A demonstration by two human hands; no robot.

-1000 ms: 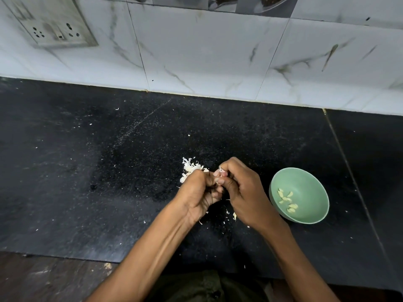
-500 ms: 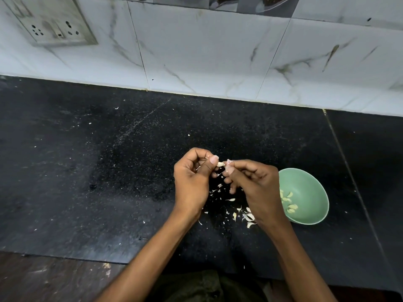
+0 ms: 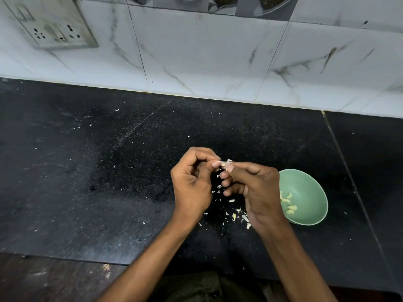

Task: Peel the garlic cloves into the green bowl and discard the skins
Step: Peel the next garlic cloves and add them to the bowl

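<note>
Pale papery skin flakes litter the black speckled stone tabletop near both hands. The left hand and right hand together pinch a small whitish garlic clove. Right of them, the round green bowl holds peeled cloves.

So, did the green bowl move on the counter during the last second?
No. The green bowl sits at the same spot beside the counter seam.

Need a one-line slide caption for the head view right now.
Both hands, left hand and right hand, pinch a garlic clove above scattered skins, beside the green bowl.
</note>
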